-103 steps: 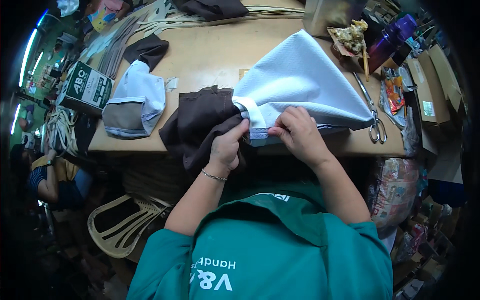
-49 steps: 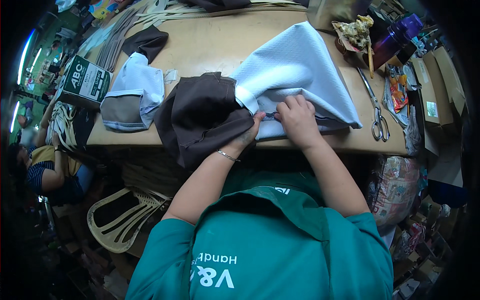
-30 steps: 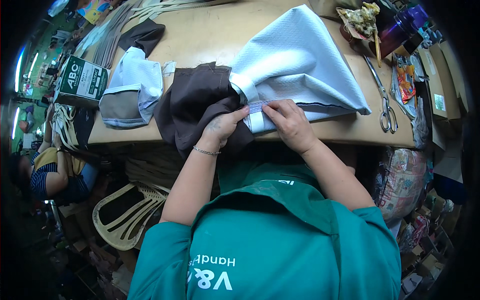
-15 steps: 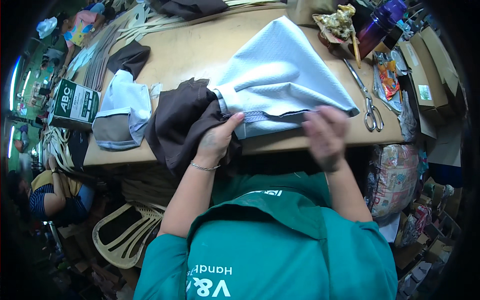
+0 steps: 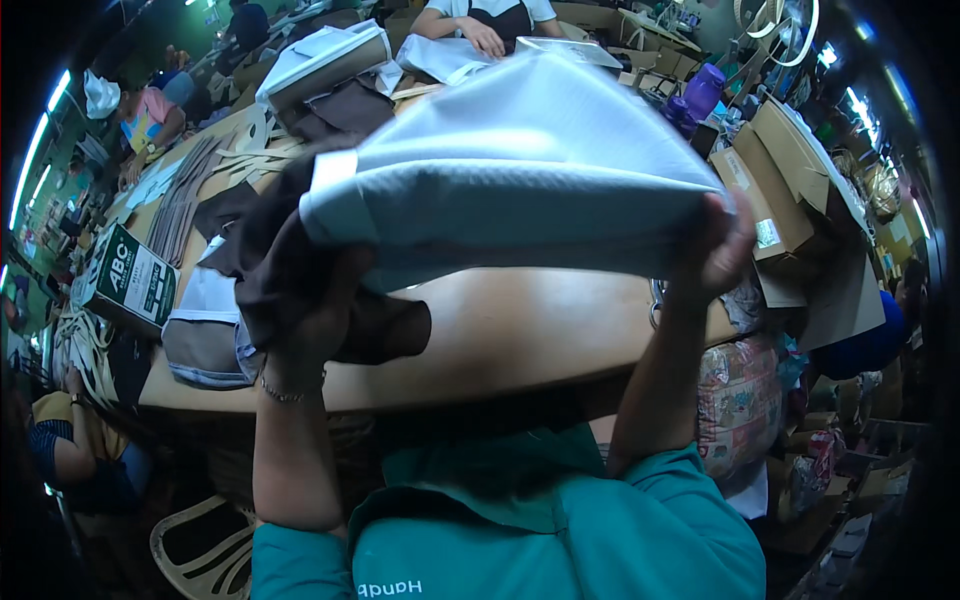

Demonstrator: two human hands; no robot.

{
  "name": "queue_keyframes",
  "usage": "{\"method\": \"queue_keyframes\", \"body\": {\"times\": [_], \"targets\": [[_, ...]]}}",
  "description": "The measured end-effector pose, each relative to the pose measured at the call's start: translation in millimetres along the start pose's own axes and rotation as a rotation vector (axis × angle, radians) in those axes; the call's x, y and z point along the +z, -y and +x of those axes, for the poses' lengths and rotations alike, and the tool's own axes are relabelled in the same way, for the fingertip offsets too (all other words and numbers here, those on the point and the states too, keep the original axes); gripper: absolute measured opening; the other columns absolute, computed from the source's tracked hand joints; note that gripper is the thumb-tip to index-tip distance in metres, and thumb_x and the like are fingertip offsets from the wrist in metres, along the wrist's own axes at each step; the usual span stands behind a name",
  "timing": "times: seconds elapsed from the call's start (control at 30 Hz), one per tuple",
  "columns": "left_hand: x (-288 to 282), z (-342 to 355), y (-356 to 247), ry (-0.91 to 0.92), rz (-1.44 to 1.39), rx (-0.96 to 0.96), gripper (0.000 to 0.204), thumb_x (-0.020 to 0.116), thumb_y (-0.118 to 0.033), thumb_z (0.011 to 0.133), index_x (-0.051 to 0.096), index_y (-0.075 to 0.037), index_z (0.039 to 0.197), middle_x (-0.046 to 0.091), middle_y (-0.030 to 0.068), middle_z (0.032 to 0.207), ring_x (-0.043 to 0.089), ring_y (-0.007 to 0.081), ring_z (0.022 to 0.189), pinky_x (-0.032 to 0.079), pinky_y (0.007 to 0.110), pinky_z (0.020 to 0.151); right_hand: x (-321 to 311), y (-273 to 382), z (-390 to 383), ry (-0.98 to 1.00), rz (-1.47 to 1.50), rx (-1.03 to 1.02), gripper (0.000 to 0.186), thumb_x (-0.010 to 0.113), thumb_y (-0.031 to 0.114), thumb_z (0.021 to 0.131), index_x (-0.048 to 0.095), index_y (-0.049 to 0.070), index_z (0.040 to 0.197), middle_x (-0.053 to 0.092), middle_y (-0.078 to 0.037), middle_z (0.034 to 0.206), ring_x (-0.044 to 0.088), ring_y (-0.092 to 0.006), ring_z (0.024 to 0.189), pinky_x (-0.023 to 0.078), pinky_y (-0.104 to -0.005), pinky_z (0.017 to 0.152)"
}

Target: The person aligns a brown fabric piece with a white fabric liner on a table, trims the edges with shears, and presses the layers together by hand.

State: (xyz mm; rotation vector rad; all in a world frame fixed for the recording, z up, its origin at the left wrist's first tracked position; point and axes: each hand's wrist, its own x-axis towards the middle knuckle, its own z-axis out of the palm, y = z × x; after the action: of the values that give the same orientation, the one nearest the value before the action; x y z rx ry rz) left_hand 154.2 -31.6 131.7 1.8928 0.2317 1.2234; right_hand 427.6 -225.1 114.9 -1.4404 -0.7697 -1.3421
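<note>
A large sewn fabric piece, with a pale blue-white panel (image 5: pixel 530 190) and dark brown cloth (image 5: pixel 265 255) at its left end, is held up above the table and stretched between my hands. My left hand (image 5: pixel 315 320) grips the left end from beneath, fingers partly hidden in the brown cloth and shadow. At the right corner of the panel, my right hand (image 5: pixel 728 245) is closed on its edge, thumb side up. Part of the brown cloth hangs below the panel. The panel's upper edge is blurred.
On the tan table (image 5: pixel 500 325), a white-and-brown pouch piece (image 5: pixel 205 345) lies left, beside a green-and-white box (image 5: pixel 125 275). Scissors (image 5: pixel 656 300) show partly behind my right forearm. A purple bottle (image 5: pixel 703 92) and open cardboard box (image 5: pixel 765 190) stand right. A co-worker's hand (image 5: pixel 482 38) rests opposite.
Both hands have lifted the fabric piece off the table and stretched it out. My right hand has moved onto its right corner. The view has tilted up, showing a co-worker across the table.
</note>
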Motion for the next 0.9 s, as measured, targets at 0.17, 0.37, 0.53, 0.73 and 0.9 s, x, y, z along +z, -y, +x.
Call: {"method": "queue_keyframes", "body": {"times": [0.17,0.37,0.53,0.73,0.9], "targets": [[4.3,-96.4,80.1,0.122,0.259,-0.287,0.042,0.055,-0.025,0.087,0.045,0.001,0.119,0.054,0.0128,0.115,0.049,0.0254,0.108,0.034,0.033,0.096,20.8,10.7,-24.6,0.896,-0.016,-0.082,0.016,0.048,0.022,0.088,0.056,0.008,0.085,0.06,-0.012,0.068,0.059,-0.0297,0.061,0.047,-0.0392,0.054],[33.9,-159.1,94.1,0.617,0.707,-0.707,0.04,0.051,-0.035,0.087,0.053,0.0,0.108,0.056,0.0136,0.108,0.052,0.0264,0.1,0.039,0.034,0.088,48.9,-52.1,-141.4,1.555,-0.468,0.225,0.031,0.037,0.033,0.091,0.049,0.006,0.103,0.063,-0.018,0.092,0.06,-0.0333,0.09,0.046,-0.047,0.073],[13.1,-175.3,63.1,0.428,0.465,-0.785,0.039,0.056,-0.037,0.082,0.06,0.0,0.093,0.062,0.0174,0.086,0.058,0.0328,0.081,0.044,0.036,0.074,47.0,-29.8,-134.8,1.627,-0.54,0.106,0.035,0.035,0.036,0.091,0.045,0.005,0.103,0.063,-0.021,0.083,0.062,-0.036,0.08,0.048,-0.0466,0.066],[-55.3,-126.9,-49.5,0.443,0.187,-0.776,0.021,0.061,-0.003,0.077,0.062,0.004,0.097,0.06,0.0123,0.078,0.06,0.0197,0.075,0.046,0.029,0.064,47.0,-22.7,-136.5,1.607,-0.483,-0.007,0.033,0.036,0.036,0.091,0.049,0.006,0.097,0.064,-0.018,0.081,0.062,-0.0344,0.077,0.048,-0.0467,0.063],[61.4,-58.7,13.0,0.648,0.608,0.067,0.027,0.064,-0.025,0.075,0.059,-0.004,0.091,0.056,0.0131,0.09,0.054,0.0303,0.086,0.044,0.037,0.075,44.2,-32.5,-130.4,1.599,-0.512,0.014,0.033,0.036,0.035,0.091,0.05,0.005,0.095,0.064,-0.017,0.081,0.062,-0.0332,0.079,0.048,-0.0454,0.067]]}}
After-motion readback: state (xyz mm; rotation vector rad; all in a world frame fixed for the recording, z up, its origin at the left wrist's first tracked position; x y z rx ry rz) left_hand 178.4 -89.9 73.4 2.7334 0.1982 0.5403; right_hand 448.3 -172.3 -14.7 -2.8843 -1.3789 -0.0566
